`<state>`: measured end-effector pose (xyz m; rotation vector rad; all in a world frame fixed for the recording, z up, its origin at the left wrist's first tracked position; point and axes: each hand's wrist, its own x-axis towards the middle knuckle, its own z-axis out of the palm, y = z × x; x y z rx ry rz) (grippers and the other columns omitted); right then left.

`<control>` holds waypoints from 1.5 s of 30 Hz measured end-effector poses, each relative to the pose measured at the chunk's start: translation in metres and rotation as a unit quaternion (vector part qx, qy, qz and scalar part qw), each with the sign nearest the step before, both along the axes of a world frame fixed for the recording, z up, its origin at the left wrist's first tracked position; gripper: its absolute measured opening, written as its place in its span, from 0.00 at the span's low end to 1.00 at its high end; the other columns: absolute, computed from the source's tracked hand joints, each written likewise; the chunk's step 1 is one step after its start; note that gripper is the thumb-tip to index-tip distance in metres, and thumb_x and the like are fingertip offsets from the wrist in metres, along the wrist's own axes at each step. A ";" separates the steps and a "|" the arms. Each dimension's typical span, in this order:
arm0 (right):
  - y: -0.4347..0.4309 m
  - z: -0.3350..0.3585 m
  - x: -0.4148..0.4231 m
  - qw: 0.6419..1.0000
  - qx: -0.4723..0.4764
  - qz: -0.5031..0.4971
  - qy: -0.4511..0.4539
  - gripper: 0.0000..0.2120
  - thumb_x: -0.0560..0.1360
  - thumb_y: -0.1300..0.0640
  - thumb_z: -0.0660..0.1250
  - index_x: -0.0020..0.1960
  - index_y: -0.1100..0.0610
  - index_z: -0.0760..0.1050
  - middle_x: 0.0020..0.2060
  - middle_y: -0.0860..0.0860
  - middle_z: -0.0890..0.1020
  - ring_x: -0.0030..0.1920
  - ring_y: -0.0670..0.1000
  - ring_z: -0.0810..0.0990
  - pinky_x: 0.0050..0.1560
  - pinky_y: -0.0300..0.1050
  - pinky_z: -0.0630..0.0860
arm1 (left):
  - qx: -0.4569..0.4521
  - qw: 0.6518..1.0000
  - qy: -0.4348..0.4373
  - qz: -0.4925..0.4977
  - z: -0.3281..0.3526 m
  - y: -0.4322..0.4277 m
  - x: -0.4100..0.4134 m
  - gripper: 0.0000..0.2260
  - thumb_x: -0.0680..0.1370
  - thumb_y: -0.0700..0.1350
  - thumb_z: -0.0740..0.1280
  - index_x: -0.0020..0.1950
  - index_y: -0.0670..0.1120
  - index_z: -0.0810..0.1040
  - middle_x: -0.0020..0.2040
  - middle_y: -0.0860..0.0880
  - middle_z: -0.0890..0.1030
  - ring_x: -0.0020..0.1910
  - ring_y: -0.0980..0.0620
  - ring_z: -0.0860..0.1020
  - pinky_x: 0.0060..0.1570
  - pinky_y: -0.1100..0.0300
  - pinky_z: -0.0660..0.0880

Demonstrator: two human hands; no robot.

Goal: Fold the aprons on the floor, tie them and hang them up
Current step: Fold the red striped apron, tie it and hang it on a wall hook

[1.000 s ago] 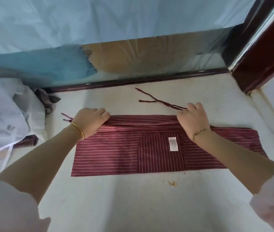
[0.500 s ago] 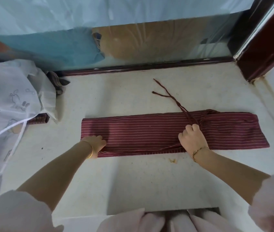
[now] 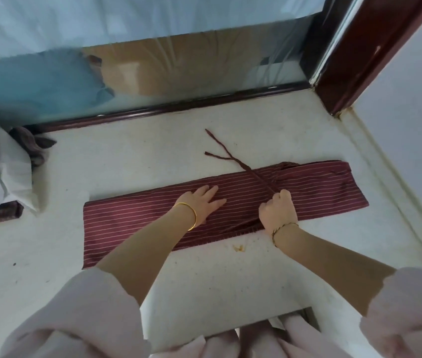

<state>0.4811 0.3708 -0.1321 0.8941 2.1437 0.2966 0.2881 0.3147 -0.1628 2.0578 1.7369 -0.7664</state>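
The striped maroon apron (image 3: 140, 218) lies folded in a long strip on the floor (image 3: 127, 156). Left hand (image 3: 202, 202) presses flat on it, fingers straight. Right hand (image 3: 278, 211) curls tight around the apron's ties (image 3: 234, 158).

White bag (image 3: 6, 174) left — dark doorframe (image 3: 370, 60) right
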 end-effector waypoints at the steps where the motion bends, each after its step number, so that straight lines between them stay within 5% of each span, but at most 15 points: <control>1: 0.005 0.002 0.002 0.999 -0.010 -0.048 0.018 0.09 0.76 0.64 0.57 0.38 0.54 0.63 0.29 0.47 0.64 0.32 0.47 0.61 0.46 0.42 0.61 | -0.011 1.000 0.005 0.012 -0.001 0.003 0.001 0.35 0.80 0.46 0.62 0.76 0.56 0.40 0.77 0.48 0.37 0.76 0.46 0.43 0.70 0.47 0.62; 3: 0.023 0.007 0.010 0.997 -0.017 -0.058 0.056 0.06 0.76 0.65 0.58 0.45 0.57 0.71 0.36 0.50 0.74 0.30 0.44 0.58 0.39 0.30 0.60 | -0.022 0.998 0.008 0.055 0.001 0.007 -0.001 0.36 0.80 0.46 0.62 0.76 0.56 0.39 0.77 0.47 0.37 0.76 0.44 0.43 0.69 0.46 0.65; 5: 0.038 0.015 0.018 0.967 -0.010 -0.185 0.176 0.13 0.78 0.67 0.58 0.61 0.66 0.70 0.52 0.60 0.78 0.31 0.41 0.60 0.29 0.26 0.63 | -0.025 0.993 0.013 0.111 0.003 0.010 -0.002 0.36 0.80 0.47 0.62 0.77 0.54 0.38 0.77 0.45 0.38 0.76 0.41 0.44 0.67 0.45 0.67; 6: 0.047 0.018 0.024 0.967 -0.010 -0.189 0.170 0.14 0.78 0.66 0.59 0.63 0.66 0.70 0.51 0.59 0.78 0.33 0.40 0.65 0.32 0.25 0.63 | -0.028 0.990 0.020 0.138 0.004 0.011 -0.003 0.37 0.80 0.49 0.62 0.77 0.52 0.38 0.77 0.43 0.39 0.76 0.39 0.46 0.66 0.44 0.67; 8: 0.053 0.030 0.035 0.957 0.011 -0.246 0.153 0.14 0.76 0.62 0.61 0.62 0.59 0.71 0.45 0.52 0.76 0.43 0.47 0.75 0.43 0.36 0.65 | -0.025 0.981 0.038 0.188 0.004 0.015 0.000 0.37 0.79 0.52 0.62 0.77 0.48 0.39 0.76 0.38 0.42 0.74 0.35 0.50 0.65 0.45 0.67; 9: 0.058 0.033 0.038 0.944 0.037 -0.280 0.172 0.17 0.75 0.61 0.61 0.63 0.59 0.69 0.49 0.52 0.76 0.49 0.51 0.77 0.45 0.42 0.67 | -0.016 0.976 0.046 0.210 0.003 0.017 0.002 0.37 0.79 0.53 0.62 0.77 0.47 0.40 0.76 0.36 0.45 0.73 0.34 0.53 0.65 0.45 0.68; 13: 0.076 0.033 0.046 0.903 0.061 -0.367 0.216 0.34 0.76 0.60 0.61 0.76 0.60 0.47 0.73 0.61 0.56 0.64 0.61 0.71 0.51 0.50 0.72 | 0.031 0.972 0.098 0.210 0.000 0.023 0.014 0.37 0.79 0.61 0.56 0.77 0.42 0.43 0.73 0.33 0.54 0.69 0.35 0.62 0.63 0.50 0.70; 17: 0.076 0.033 0.030 0.867 0.066 -0.413 0.271 0.37 0.77 0.61 0.60 0.76 0.61 0.40 0.75 0.63 0.44 0.62 0.61 0.74 0.42 0.49 0.71 | 0.087 0.965 0.071 0.239 0.000 0.028 0.032 0.37 0.77 0.64 0.55 0.76 0.41 0.49 0.73 0.37 0.56 0.67 0.37 0.64 0.58 0.52 0.72; 20: 0.056 0.028 0.013 0.866 0.038 -0.353 0.352 0.32 0.76 0.63 0.60 0.75 0.59 0.49 0.75 0.61 0.50 0.63 0.61 0.72 0.50 0.51 0.74 | 0.120 0.971 0.020 0.204 0.004 0.026 0.051 0.35 0.77 0.65 0.54 0.76 0.46 0.50 0.75 0.40 0.51 0.67 0.39 0.65 0.52 0.52 0.73; 23: 0.019 0.002 0.004 0.883 -0.081 -0.195 0.420 0.27 0.76 0.65 0.57 0.74 0.55 0.57 0.72 0.55 0.61 0.65 0.58 0.68 0.62 0.54 0.71 | 0.102 0.983 -0.053 0.143 -0.009 0.013 0.076 0.32 0.79 0.62 0.53 0.77 0.50 0.48 0.77 0.41 0.48 0.70 0.39 0.62 0.60 0.48 0.70; 29: -0.004 -0.035 0.025 0.928 -0.100 -0.129 0.335 0.25 0.78 0.62 0.58 0.74 0.56 0.59 0.74 0.53 0.58 0.72 0.55 0.59 0.66 0.52 0.67 | 0.127 0.969 -0.208 0.035 -0.019 -0.003 0.070 0.23 0.79 0.47 0.61 0.74 0.47 0.62 0.76 0.44 0.55 0.70 0.42 0.63 0.68 0.50 0.65; 32: -0.016 -0.036 0.044 0.928 -0.086 -0.125 0.340 0.29 0.76 0.66 0.61 0.75 0.58 0.56 0.75 0.56 0.55 0.74 0.55 0.56 0.69 0.51 0.65 | 0.193 0.953 -0.230 -0.033 -0.021 -0.026 0.063 0.16 0.75 0.35 0.64 0.62 0.43 0.74 0.62 0.43 0.72 0.56 0.44 0.74 0.55 0.50 0.75; 35: -0.031 -0.035 0.063 0.922 -0.062 -0.052 0.379 0.28 0.72 0.70 0.63 0.71 0.60 0.64 0.71 0.58 0.64 0.70 0.58 0.63 0.65 0.51 0.69 | 0.263 0.936 -0.217 -0.084 -0.013 -0.054 0.059 0.14 0.66 0.29 0.68 0.46 0.43 0.76 0.45 0.45 0.75 0.39 0.49 0.73 0.34 0.57 0.77; 39: -0.056 -0.049 0.087 0.900 -0.047 0.029 0.432 0.22 0.58 0.73 0.75 0.50 0.61 0.79 0.46 0.56 0.80 0.46 0.58 0.79 0.39 0.49 0.77 | 0.218 0.929 -0.242 -0.177 0.000 -0.108 0.086 0.09 0.68 0.38 0.69 0.43 0.45 0.72 0.41 0.49 0.72 0.31 0.54 0.69 0.23 0.62 0.71; 45: -0.081 -0.057 0.098 0.902 -0.068 -0.028 0.426 0.26 0.72 0.71 0.65 0.68 0.58 0.68 0.64 0.56 0.70 0.65 0.57 0.67 0.57 0.49 0.72 | 0.095 0.970 -0.146 -0.171 -0.012 -0.171 0.157 0.30 0.71 0.69 0.62 0.58 0.46 0.69 0.55 0.49 0.70 0.47 0.52 0.67 0.45 0.58 0.72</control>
